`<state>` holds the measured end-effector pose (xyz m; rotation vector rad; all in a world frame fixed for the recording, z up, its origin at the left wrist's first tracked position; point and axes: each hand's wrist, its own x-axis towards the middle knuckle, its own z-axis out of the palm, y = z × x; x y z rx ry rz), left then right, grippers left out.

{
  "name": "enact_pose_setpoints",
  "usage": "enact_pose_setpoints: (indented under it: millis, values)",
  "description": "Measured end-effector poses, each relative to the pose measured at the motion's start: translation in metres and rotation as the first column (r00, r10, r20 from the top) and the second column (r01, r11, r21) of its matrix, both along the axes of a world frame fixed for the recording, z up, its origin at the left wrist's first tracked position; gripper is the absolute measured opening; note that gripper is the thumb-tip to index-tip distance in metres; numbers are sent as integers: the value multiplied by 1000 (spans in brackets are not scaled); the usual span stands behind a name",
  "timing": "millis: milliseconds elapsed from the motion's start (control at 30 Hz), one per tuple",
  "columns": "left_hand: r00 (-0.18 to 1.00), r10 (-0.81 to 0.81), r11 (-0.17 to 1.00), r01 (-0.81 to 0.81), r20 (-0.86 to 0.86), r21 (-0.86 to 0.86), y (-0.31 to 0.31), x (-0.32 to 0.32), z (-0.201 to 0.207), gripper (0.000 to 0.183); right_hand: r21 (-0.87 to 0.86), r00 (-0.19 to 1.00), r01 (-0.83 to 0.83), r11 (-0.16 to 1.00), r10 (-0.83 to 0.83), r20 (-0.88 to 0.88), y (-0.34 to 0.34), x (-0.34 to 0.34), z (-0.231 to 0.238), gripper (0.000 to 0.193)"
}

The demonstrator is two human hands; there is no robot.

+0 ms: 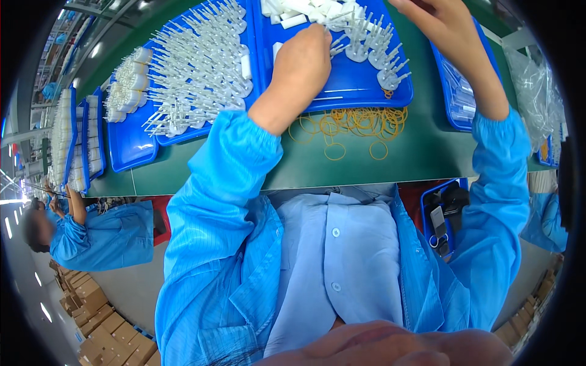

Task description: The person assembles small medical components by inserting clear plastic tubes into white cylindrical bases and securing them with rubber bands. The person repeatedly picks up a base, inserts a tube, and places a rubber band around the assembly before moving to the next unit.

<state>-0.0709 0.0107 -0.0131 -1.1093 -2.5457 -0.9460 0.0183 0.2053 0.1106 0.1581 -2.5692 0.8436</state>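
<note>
My left hand [303, 67] is closed over the middle blue tray [372, 97], its fingertips turned away among white parts and thin pins. What it pinches is hidden behind the knuckles. Beside its fingers stand several clear, round-based pieces with upright thin pins [360, 46]. White cylindrical tubes [296, 21] are heaped at that tray's far end. My right hand [442, 27] is raised at the top edge, right of the pin pieces; a gap shows between its thumb and fingers, but the fingertips are cut off by the picture's edge.
Yellow rubber bands [366, 125] lie on the green table [305, 171] before the tray. Left of it, another blue tray [183, 137] holds many pin pieces; white bundles [128, 85] stand beyond. A blue bin [455, 116] of clear tubes sits right. A co-worker [104, 235] works at left.
</note>
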Motion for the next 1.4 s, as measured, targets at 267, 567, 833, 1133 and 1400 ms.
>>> enact_pose_setpoints:
  millis: [267, 567, 833, 1133, 1400]
  values:
    - [446, -496, 785, -135, 745, 604, -57, 29, 37, 27, 439, 973, -225, 870, 222, 59, 0, -156, -53, 36]
    - [342, -536, 824, 10, 772, 567, -88, 40, 29, 39, 393, 848, -273, 878, 26, 530, -15, -201, -66, 59]
    - [369, -540, 785, -104, 756, 611, -97, 41, 18, 44, 123, 618, -608, 784, 371, 693, -63, -156, -48, 41]
    - [482, -581, 723, -65, 656, 687, -105, 43, 24, 43, 462, 814, -573, 677, 535, 224, -66, -69, -40, 26]
    - [755, -428, 747, -13, 497, 664, -95, 41, 26, 37, -178, 971, -191, 965, 213, 111, -71, 26, -38, 21]
